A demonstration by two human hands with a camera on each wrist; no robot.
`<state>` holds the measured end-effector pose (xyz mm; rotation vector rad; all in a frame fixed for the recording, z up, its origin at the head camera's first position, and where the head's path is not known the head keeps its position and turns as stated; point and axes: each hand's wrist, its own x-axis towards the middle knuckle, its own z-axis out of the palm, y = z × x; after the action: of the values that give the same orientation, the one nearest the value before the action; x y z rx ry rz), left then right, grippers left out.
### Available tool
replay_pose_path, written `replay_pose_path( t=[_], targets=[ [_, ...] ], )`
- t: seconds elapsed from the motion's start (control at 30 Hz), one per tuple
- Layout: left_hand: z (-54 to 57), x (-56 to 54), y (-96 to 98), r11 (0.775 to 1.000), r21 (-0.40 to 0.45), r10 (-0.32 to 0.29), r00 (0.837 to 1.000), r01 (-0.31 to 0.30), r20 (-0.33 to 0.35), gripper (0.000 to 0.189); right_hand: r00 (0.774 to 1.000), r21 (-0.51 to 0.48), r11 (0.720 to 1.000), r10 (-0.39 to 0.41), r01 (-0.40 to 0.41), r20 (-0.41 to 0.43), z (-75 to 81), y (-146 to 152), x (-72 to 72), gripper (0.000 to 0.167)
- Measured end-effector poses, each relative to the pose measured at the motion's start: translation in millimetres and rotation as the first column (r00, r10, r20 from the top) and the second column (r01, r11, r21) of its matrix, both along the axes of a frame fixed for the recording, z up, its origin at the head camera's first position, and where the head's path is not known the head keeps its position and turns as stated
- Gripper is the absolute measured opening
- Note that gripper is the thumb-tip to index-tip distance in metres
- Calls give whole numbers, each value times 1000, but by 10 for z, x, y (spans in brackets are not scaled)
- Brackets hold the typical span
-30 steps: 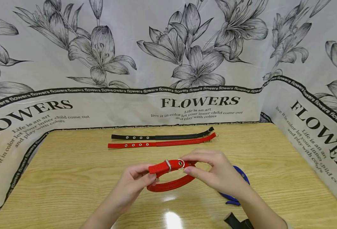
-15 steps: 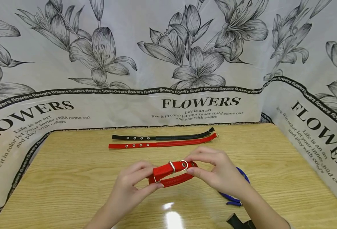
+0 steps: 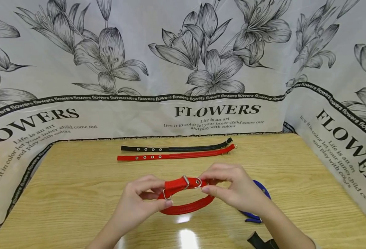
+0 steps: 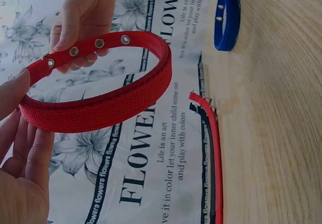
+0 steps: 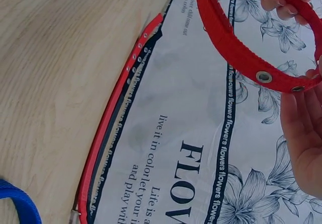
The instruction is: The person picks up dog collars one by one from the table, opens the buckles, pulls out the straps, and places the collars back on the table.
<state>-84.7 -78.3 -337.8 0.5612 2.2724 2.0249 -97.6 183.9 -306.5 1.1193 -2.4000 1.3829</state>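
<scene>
A red collar (image 3: 187, 209), closed into a loop, is held up over the table between both hands. My left hand (image 3: 139, 197) pinches its left end, thumb in front, beside a metal ring and the buckle (image 3: 185, 181). On the other side my right hand (image 3: 232, 184) pinches the strap between thumb and fingers, right by a D-ring (image 3: 198, 182) and an eyelet. In the left wrist view several metal eyelets (image 4: 99, 43) line the red strap. The right wrist view shows the collar's band (image 5: 221, 30) curving down to the right fingers.
Behind the hands, a black collar (image 3: 189, 149) and a red collar (image 3: 192, 155) lie straight, side by side, on the wooden table (image 3: 77, 180). A looped blue collar (image 3: 262, 188) is partly behind the right forearm. Near the front edge lies a black object (image 3: 257, 240). Floral cloth surrounds the table.
The left hand has shifted its grip on the red collar's left end. The loop tilted and narrowed half a second ago, and is wider again now. The right hand has barely moved.
</scene>
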Motion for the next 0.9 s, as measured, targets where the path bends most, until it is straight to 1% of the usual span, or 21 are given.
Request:
replay_pose_path(
  t=[0.07, 0.13, 0.27, 0.33, 0.5, 0.77, 0.83, 0.9],
  targets=[
    [22, -10, -4, 1000, 0, 19, 998, -19, 52, 28, 1000, 3, 1000, 16, -16, -8, 10, 51, -12, 19],
    [38, -17, 8, 1000, 9, 24, 997, -25, 69, 28, 999, 13, 1000, 22, -22, -28, 28, 104, -23, 20],
    [56, -22, 60, 1000, -2, 21, 999, -21, 34, 28, 997, 44, 998, 47, -44, -58, 74, 159, -39, 25],
    [63, -21, 84, 1000, -3, 22, 999, -22, 25, 28, 997, 61, 997, 51, -47, -59, 94, 153, -42, 28],
    [74, -33, 121, 1000, -14, 1, 1000, -1, 25, 27, 998, 70, 997, 46, -42, -52, 112, 104, -60, 29],
    [65, -54, 151, 1000, -23, -9, 1000, 10, 27, 26, 996, 56, 998, 17, -12, -87, 122, 25, -86, 27],
    [59, -57, 153, 1000, -27, -4, 1000, 4, 27, 26, 995, 50, 999, 22, -17, -95, 130, 10, -92, 26],
    [54, -63, 141, 999, -31, 18, 999, -17, 36, 26, 995, 53, 998, 26, -21, -97, 129, 12, -104, 25]
  ],
)
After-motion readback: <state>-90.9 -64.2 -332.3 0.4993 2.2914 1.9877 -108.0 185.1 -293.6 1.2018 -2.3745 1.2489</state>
